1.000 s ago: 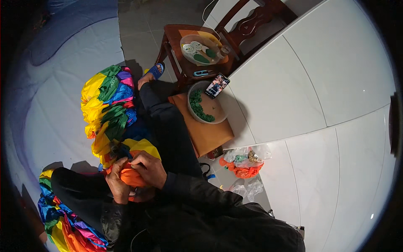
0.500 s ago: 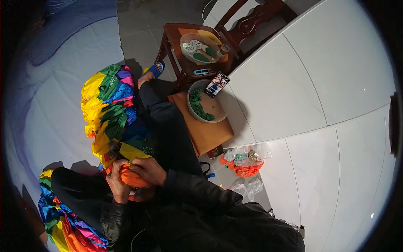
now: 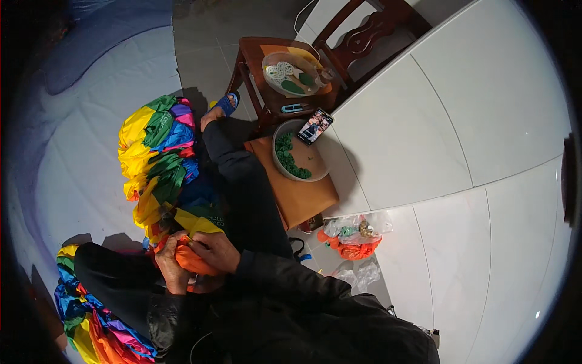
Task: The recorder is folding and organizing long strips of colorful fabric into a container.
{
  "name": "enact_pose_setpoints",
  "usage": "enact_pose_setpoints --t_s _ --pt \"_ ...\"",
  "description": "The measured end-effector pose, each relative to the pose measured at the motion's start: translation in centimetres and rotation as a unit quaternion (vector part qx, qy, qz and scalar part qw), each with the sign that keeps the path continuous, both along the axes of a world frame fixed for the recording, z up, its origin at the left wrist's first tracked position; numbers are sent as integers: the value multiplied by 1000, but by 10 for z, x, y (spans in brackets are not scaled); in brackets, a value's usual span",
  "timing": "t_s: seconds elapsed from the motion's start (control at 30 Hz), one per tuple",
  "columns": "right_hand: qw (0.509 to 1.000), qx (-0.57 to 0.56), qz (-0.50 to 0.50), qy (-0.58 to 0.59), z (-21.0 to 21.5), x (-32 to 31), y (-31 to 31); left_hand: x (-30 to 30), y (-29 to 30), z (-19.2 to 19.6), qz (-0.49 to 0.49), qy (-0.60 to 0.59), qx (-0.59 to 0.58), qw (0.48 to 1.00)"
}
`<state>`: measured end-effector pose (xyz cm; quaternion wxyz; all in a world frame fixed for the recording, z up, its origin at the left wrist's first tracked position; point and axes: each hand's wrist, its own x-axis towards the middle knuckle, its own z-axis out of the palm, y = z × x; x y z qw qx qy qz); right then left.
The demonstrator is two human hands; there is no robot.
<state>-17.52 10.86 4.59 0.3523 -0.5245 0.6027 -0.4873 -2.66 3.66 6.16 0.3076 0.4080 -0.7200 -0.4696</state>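
Over my lap both hands hold a bunched piece of orange cloth [image 3: 191, 261]. My left hand [image 3: 172, 267] is closed on its left side, while my right hand [image 3: 216, 250] pinches it from the right, thumb and fingers together. The two hands nearly meet; what lies under their fingertips is hidden. Just beyond them, a yellow flap of cloth [image 3: 197, 222] joins a long, gathered multicoloured cloth [image 3: 151, 136] in yellow, green, blue and pink. Another gathered stretch of multicoloured cloth [image 3: 91, 312] lies beside my bent left leg.
On a brown box-like seat [image 3: 303, 197] stands a bowl [image 3: 279, 167] of green curled pieces, a phone [image 3: 315, 126] leaning at its rim. A wooden chair [image 3: 254, 51] carries another bowl [image 3: 267, 82] and a blue-handled tool [image 3: 292, 108]. Plastic bags [image 3: 361, 249] lie beside the white tiled surface [image 3: 418, 139].
The view has shifted very slightly. Both hands stay on the orange cloth, with only a small movement of the fingers.
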Motion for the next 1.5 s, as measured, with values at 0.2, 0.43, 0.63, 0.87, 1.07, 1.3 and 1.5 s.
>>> enact_pose_setpoints --t_s 0.2,0.43,0.63,0.87,1.07,1.3,1.5 --pt "994 -72 -76 20 16 -55 -21 0 1 1 12 -28 -70 997" --pt "908 -91 -312 266 70 -296 -90 0 5 -11 23 -36 -31 999" --pt "795 -41 -289 531 60 -479 -123 -10 1 -16 -27 -28 -70 997" --pt "762 60 -128 632 39 -505 -153 -1 4 -44 24 -33 12 999" --pt "748 112 -130 642 3 -542 -161 -13 0 -34 8 -58 23 998" --pt "685 51 -105 719 17 -542 -153 -10 2 -42 7 -53 2 999" --pt "854 90 -165 484 36 -528 -155 -8 2 -43 6 -21 8 1000"
